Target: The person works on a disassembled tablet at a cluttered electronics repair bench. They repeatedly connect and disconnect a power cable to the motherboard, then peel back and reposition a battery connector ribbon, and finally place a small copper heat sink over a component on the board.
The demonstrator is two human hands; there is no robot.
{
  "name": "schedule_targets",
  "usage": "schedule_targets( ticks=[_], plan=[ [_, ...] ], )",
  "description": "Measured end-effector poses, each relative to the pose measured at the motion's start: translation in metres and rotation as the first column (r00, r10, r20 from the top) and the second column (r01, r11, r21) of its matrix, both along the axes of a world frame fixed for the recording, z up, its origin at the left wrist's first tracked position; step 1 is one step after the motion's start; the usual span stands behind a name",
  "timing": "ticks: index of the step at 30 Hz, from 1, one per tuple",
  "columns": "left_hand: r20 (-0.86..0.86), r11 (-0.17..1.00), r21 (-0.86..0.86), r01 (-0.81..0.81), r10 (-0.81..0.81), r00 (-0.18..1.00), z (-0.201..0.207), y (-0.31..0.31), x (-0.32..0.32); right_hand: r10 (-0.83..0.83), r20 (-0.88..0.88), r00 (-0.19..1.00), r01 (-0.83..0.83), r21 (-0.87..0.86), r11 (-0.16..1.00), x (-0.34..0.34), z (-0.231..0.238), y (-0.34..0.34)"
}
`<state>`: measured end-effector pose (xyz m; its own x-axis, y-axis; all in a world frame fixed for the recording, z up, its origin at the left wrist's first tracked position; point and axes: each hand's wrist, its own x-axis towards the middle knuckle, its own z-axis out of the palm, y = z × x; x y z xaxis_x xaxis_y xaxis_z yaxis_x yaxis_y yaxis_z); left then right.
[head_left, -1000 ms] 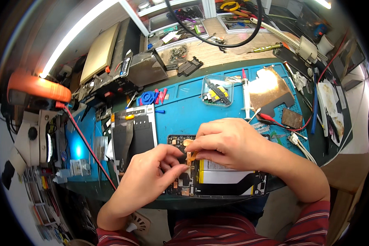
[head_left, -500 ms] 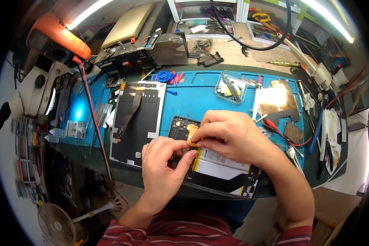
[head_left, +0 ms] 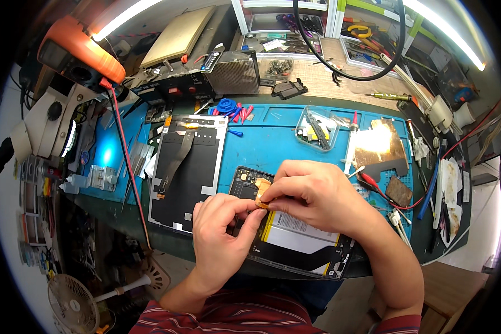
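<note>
An opened tablet [head_left: 244,187] lies at the front edge of the bench, its circuit board and white battery [head_left: 303,232] exposed. Over the board's upper part my right hand [head_left: 319,193] pinches a thin copper-coloured piece [head_left: 261,186], perhaps foil or a flexible strip. My left hand [head_left: 219,227] meets it at the piece's lower end, thumb and index finger pressed together there. Fingers hide that end and part of the board. Left of the tablet rests a black display panel [head_left: 205,158] with a ribbon cable [head_left: 179,158] across it.
A blue work mat [head_left: 261,142] bears a clear parts box [head_left: 316,128], a syringe [head_left: 351,142] and a shiny copper-coloured plate [head_left: 392,131]. A red clip lead [head_left: 368,179] lies beside my right forearm. An orange multimeter [head_left: 82,53] stands at the left; a black cable loops overhead.
The view has shifted slightly, so the bench sits a little lower in the picture. Both hands stay together at the copper-coloured piece, with little visible movement.
</note>
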<state>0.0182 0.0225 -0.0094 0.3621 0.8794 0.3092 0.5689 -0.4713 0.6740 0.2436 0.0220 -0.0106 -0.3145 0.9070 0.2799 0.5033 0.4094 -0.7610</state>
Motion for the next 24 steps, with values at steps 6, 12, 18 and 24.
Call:
schedule_targets(
  ticks=[6, 12, 18, 24],
  plan=[
    [-0.03, 1.0, 0.016, 0.021, -0.021, 0.999, 0.0007, 0.0005, -0.0018, 0.002, -0.014, 1.0, -0.002, -0.004, 1.0, 0.0002, 0.0, 0.0002],
    [-0.006, 1.0, 0.017, 0.009, -0.008, 1.0, -0.0019, 0.0004, -0.0012, 0.002, 0.013, 1.0, -0.002, -0.005, 1.0, -0.0002, 0.0023, 0.0004],
    [0.006, 1.0, 0.027, 0.004, -0.004, 1.0, -0.0028, -0.0002, -0.0007, -0.001, 0.016, 1.0, 0.001, -0.006, 1.0, 0.0002, 0.0024, 0.0],
    [-0.028, 0.991, 0.131, 0.017, -0.014, 1.0, -0.0075, -0.0014, -0.0014, 0.008, 0.04, 0.999, -0.007, -0.019, 1.0, 0.0004, 0.0059, -0.0013]
  ],
)
